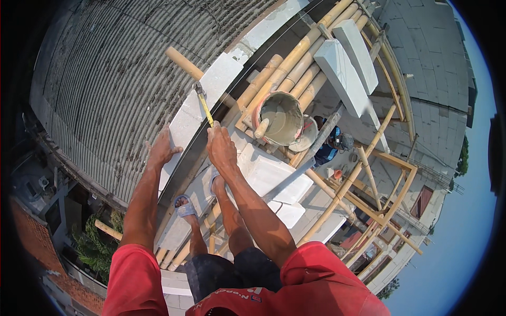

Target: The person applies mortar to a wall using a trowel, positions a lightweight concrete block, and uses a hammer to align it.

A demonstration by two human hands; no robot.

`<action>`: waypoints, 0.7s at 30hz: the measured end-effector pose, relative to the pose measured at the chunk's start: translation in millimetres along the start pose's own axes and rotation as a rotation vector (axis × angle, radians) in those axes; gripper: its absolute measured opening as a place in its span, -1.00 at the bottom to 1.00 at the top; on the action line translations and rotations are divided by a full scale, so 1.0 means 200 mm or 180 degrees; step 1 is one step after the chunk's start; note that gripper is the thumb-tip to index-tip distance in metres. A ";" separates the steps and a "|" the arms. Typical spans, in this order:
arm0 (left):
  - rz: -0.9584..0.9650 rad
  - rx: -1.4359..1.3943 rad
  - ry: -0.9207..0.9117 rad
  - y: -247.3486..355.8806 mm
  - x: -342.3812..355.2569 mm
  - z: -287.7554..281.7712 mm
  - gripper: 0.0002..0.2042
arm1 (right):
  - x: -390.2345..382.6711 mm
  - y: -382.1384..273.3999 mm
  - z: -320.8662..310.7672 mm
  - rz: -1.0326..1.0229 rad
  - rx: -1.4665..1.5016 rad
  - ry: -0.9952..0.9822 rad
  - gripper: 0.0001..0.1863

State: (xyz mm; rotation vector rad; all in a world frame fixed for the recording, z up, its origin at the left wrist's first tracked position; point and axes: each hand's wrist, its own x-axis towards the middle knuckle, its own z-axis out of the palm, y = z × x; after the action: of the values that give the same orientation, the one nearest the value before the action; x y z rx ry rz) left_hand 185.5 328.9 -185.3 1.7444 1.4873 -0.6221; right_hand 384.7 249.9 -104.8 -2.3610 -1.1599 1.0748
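My left hand (pixel 161 150) rests with fingers spread on the long white block (pixel 221 71) along the roof edge. My right hand (pixel 220 142) is closed round the lower end of a slim yellow tool (pixel 205 105). Its metal head lies over the block; I cannot make out its exact kind. Right of it, a bucket of grey mix (pixel 282 120) stands by the bamboo poles with a short light handle sticking out, a second container (pixel 304 139) beside it. My sandalled feet (pixel 185 206) stand below on the scaffold.
Corrugated roofing (pixel 110 100) spreads to the left. Bamboo scaffold (pixel 369 179) runs to the right, with loose white blocks (pixel 342 79) on it and white slabs (pixel 279 176) lower down. Another person (pixel 329 147) is below, right of the bucket. Rooftops and a tree (pixel 89 247) show far down.
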 end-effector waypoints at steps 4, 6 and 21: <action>0.0111 0.0017 0.0079 -0.06 0.02 0.06 0.16 | 0.00 0.01 0.02 -0.0069 -0.0010 0.0146 -0.71; 0.0083 0.0019 0.0061 -0.03 0.03 0.04 0.17 | 0.00 0.02 0.01 -0.0097 0.0020 0.0169 -0.71; -0.0005 0.0165 0.0151 0.08 -0.04 -0.04 0.17 | 0.05 -0.04 -0.07 0.0046 -0.0073 -0.0127 -0.64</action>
State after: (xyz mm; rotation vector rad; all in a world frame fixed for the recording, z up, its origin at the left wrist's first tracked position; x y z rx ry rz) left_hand 199.4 329.2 -171.0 1.8090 1.5173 -0.6293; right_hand 395.1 263.6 -96.1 -2.3793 -1.1766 1.1241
